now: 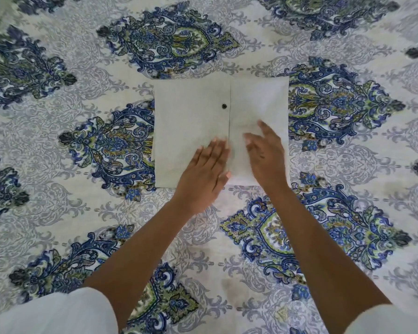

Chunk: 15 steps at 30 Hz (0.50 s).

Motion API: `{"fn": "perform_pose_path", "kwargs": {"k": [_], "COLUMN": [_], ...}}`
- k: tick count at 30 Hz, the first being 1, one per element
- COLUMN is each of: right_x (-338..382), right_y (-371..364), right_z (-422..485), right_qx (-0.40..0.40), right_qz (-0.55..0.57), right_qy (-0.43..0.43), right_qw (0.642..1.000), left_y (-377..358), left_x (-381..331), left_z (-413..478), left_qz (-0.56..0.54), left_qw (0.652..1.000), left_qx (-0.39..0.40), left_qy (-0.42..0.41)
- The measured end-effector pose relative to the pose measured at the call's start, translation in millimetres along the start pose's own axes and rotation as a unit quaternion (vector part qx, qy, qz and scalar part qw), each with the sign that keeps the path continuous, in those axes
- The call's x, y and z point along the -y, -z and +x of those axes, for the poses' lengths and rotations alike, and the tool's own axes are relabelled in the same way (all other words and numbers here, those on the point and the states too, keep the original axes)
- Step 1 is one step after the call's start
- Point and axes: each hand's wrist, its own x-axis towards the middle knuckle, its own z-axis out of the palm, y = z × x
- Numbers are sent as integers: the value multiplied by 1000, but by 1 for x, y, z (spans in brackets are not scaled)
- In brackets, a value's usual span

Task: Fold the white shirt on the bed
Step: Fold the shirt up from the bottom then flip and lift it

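A bed [227,56] covered in cream cloth printed with blue and green paisley carries the white woven shirt [191,121], lying mid-bed with no bed edge in view. It is already a neat square packet, one dark round button [224,106] showing, and only smoothing seems left. The left hand [204,173] presses flat on the packet's near part, grip apart and holding nothing. The blurred right hand [267,157] spreads over the right half, grip apart too.
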Motion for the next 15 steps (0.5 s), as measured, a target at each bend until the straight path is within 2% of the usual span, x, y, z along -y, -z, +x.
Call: {"fn": "perform_pose_path", "kwargs": {"k": [1,3,4,7,8,10,12,15], "right_x": [0,-1,0,6,7,2,-8,-21], "right_y": [2,2,2,4,4,2,-1,-5], "right_z": [3,10,17,46,56,73,86,99], "right_qx": [-2,37,43,8,16,52,99,104], "right_qz": [-12,-109,-140,-184,-205,-261,-302,-309], "right_qy": [-2,37,56,76,89,114,95,59], "right_qw": [1000,993,988,980,975,957,943,944], "left_y": [1,5,10,32,37,40,34,25], "left_x": [1,4,6,26,37,59,76,93], "left_z": [1,3,7,35,48,75,92,103], "left_qz": [7,-15,-45,-93,-71,4,70,71], "left_qw": [999,996,996,994,995,997,995,996], "left_qx": [5,28,28,-56,-66,-23,23,23], "left_qy": [-37,-78,-76,-13,21,70,64,58]}}
